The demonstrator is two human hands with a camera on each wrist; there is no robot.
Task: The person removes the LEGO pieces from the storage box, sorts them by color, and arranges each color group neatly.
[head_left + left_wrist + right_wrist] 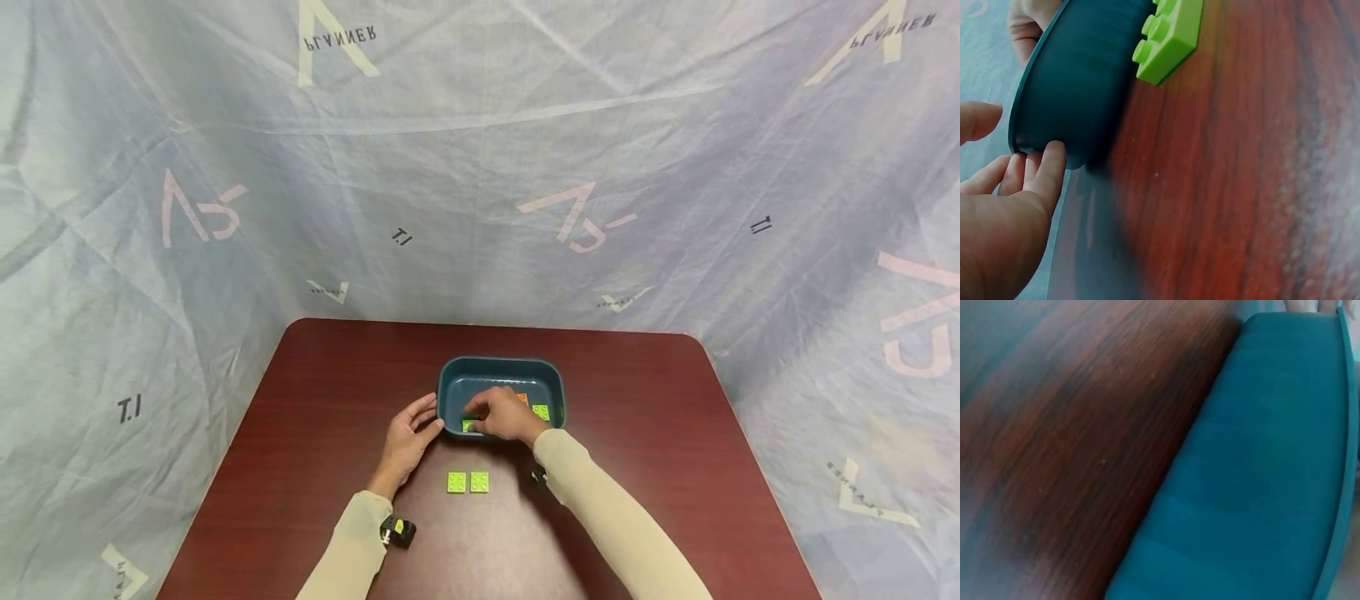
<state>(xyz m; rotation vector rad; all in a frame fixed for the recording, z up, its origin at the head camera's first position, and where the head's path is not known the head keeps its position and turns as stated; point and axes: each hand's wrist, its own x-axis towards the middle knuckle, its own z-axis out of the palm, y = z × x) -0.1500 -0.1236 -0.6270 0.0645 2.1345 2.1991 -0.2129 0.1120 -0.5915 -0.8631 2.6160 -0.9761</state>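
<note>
A dark teal plastic bin (501, 362) stands on the table with toy building bricks inside. My right hand (504, 414) reaches in over its near wall, thumb and fingers bent around a lime green brick (468, 425) at the near left corner. Farther right in the bin lie another lime green brick (541, 412) and an orange brick (522, 399), partly hidden by the hand. My left hand (408, 437) rests its fingertips against the bin's left end, fingers fairly straight; the left wrist view shows these fingers (1054, 165) at the outer wall.
Two lime green bricks, a left one (456, 482) and a right one (479, 482), lie side by side on the dark red wooden table (322, 467) in front of the bin. A pale printed cloth (480, 167) hangs behind the table and along both sides.
</note>
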